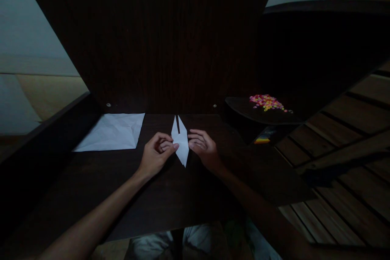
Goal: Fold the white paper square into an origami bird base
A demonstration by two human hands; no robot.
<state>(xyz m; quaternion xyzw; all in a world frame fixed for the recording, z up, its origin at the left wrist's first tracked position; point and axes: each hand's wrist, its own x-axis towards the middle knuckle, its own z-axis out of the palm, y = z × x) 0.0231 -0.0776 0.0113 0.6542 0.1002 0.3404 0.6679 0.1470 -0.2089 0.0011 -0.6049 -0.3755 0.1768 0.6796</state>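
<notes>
Between my hands is a piece of folded white origami paper [182, 144], long and diamond-shaped. Its far end splits into two narrow points with a slit between them; the near end tapers to one tip. My left hand [157, 151] pinches its left edge, thumb on top and fingers curled beneath or beside it. At the right edge, my right hand [204, 149] has its fingers bent and close to the paper; whether they grip it or only touch it is hard to see. A creased white sheet [114, 132] lies flat to the left of my left hand.
The dark wooden desk [158, 207] has a tall back panel [170, 40] and a raised left side edge [45, 138]. A small corner shelf [240, 107] at right carries a pile of colourful small pieces [266, 102]. Below it sits a rainbow-striped item [262, 139].
</notes>
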